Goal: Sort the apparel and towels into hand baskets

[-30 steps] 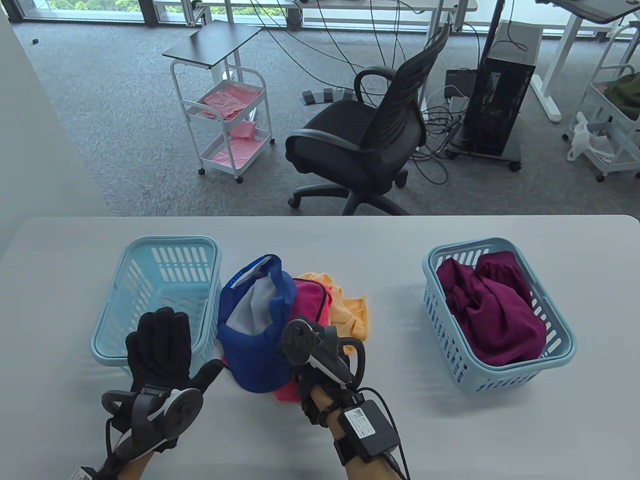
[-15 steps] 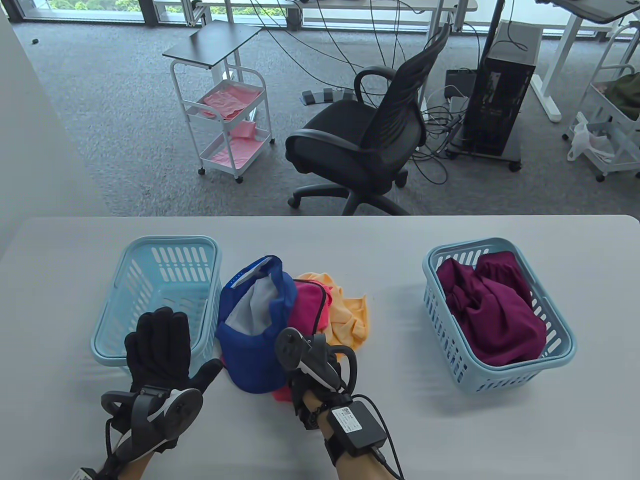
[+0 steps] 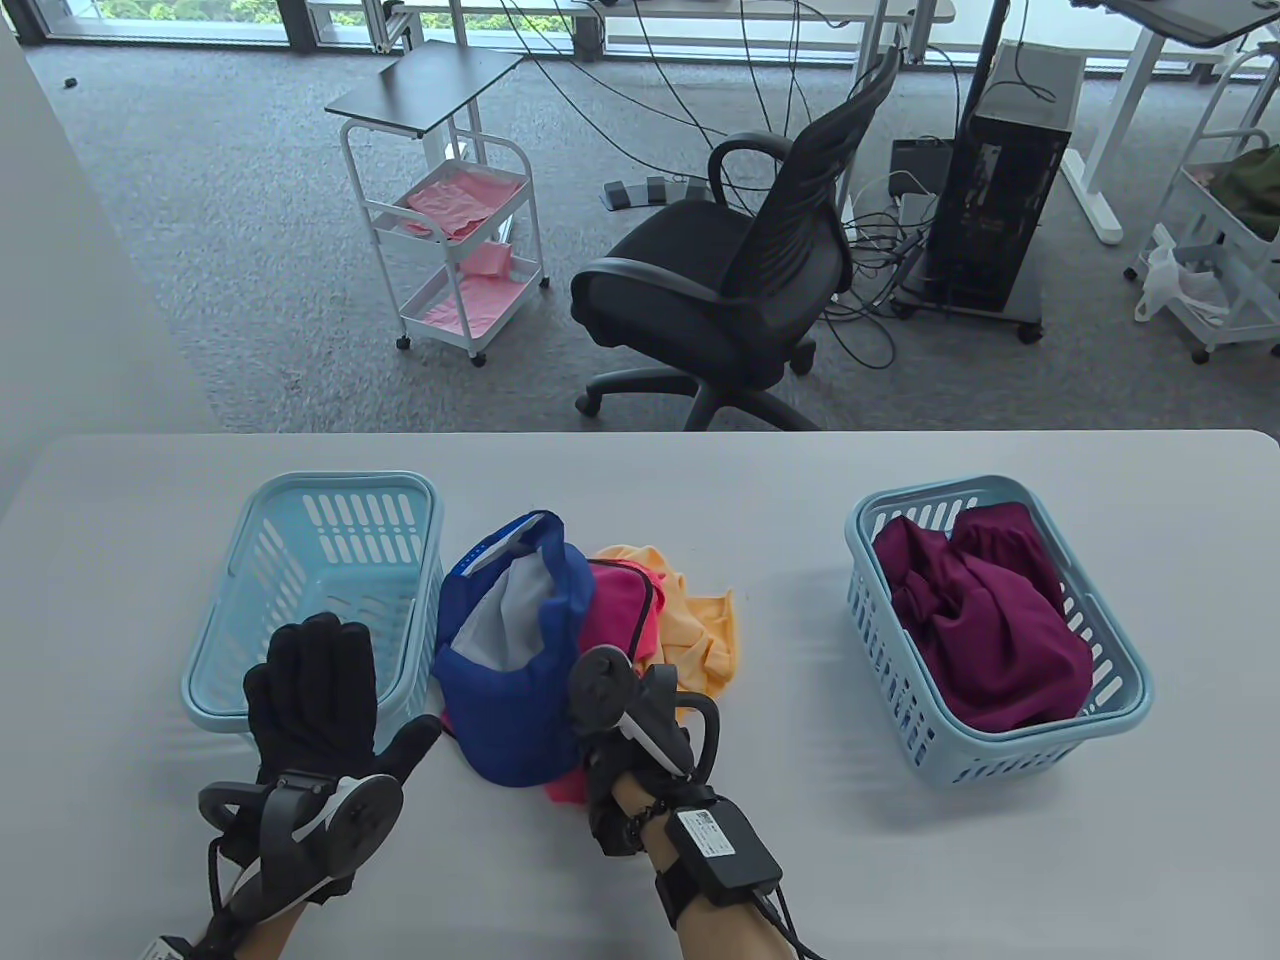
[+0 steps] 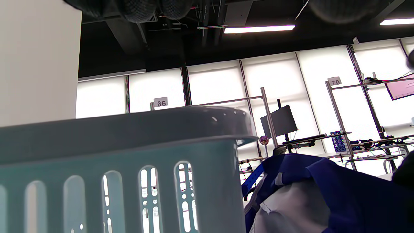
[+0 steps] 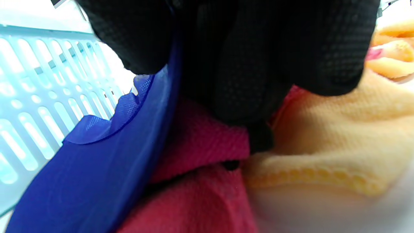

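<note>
On the table (image 3: 800, 470), w/ the blue cap (image 3: 520, 690) as landmark: an empty light-blue basket (image 3: 300, 520) stands just left of the cap, nearly touching it. A second basket (image 3: 1120, 690) sits well right of the cap, holding a maroon garment (image 3: 990, 620). Under and right of the cap lies a pink cloth (image 3: 615, 610), partly covered by it; an orange cloth (image 3: 700, 620) lies right of that, touching the pink one. Cap rests open side up, grey lining showing.

Left hand (image 3: 315, 690) is left of the cap, in front of the empty basket's near rim, fingers spread flat, thumb out toward the cap, gripping nothing. Right hand (image 3: 625, 740) is at the cap's near right edge; wrist view shows its fingers (image 5: 245, 64) curled down onto the cap's blue edge and the pink cloth, pressed together there. Which of the two it actually pinches — can't tell.
</note>
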Demonstrator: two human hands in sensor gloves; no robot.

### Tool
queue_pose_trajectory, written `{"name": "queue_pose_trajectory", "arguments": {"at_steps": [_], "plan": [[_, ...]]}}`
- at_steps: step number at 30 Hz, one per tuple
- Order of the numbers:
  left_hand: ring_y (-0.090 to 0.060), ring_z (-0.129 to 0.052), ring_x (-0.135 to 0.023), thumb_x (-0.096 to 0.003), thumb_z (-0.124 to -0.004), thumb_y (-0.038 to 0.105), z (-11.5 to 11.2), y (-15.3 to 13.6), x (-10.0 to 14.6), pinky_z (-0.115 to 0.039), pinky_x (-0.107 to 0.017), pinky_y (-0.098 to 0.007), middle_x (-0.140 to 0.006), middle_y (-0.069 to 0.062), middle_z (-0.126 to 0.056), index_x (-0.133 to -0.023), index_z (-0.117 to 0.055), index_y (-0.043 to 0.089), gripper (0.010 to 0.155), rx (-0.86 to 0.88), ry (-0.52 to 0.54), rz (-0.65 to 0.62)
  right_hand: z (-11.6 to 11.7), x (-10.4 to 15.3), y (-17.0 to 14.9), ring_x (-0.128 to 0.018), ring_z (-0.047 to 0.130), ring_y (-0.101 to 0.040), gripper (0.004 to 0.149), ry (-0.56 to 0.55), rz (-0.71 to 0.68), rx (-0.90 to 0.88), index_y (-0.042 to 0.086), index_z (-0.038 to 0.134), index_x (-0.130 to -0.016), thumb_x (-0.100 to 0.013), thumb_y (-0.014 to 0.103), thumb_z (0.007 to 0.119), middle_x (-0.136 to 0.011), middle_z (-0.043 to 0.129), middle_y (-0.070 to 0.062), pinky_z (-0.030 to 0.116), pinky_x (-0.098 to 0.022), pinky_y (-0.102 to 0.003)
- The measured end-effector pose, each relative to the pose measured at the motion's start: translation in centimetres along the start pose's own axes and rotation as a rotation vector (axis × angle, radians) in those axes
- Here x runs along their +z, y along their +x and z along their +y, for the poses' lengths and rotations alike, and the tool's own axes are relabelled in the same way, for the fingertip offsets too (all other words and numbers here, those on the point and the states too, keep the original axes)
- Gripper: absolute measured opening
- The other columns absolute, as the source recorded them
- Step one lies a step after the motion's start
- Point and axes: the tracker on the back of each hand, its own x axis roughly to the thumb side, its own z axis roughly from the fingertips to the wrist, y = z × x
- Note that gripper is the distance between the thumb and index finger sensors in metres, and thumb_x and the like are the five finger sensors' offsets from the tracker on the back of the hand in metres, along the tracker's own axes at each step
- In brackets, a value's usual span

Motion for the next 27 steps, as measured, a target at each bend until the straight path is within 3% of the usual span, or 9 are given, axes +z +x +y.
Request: {"name": "queue_pose_trajectory", "arguments": {"at_steps": [15,27], "plan": [[-0.06,-0.045,-0.109,-0.0502,-0.057,0.068,0.0,-0.2,0.0,-0.048,-0.075,-0.073,-0.12,-0.032,-0.031,-0.116,-0.02,0.004,0.099,0.004,0.009,0.002,-3.8,0.5,-1.0,-0.039,0.109,-0.023,0.04,-0.127,0.017,-0.219,0.008,0.086,-0.08,-0.049,0.034,0.085,-0.061,0.1,-0.01,0.097,-0.029,-0.038],[-0.06,-0.045,-0.109,-0.0501,-0.057,0.068,0.0,-0.2,-0.1,-0.048,-0.075,-0.073,-0.12,-0.032,-0.031,-0.116,-0.02,0.004,0.099,0.003,0.013,0.005,-9.9,1.9,-2.8,-0.04,0.109,-0.023,0.039,-0.303,0.002,-0.388,0.01,0.085,-0.083,-0.05,0.032,0.085,-0.063,0.1,-0.011,0.097,-0.029,-0.037]]}}
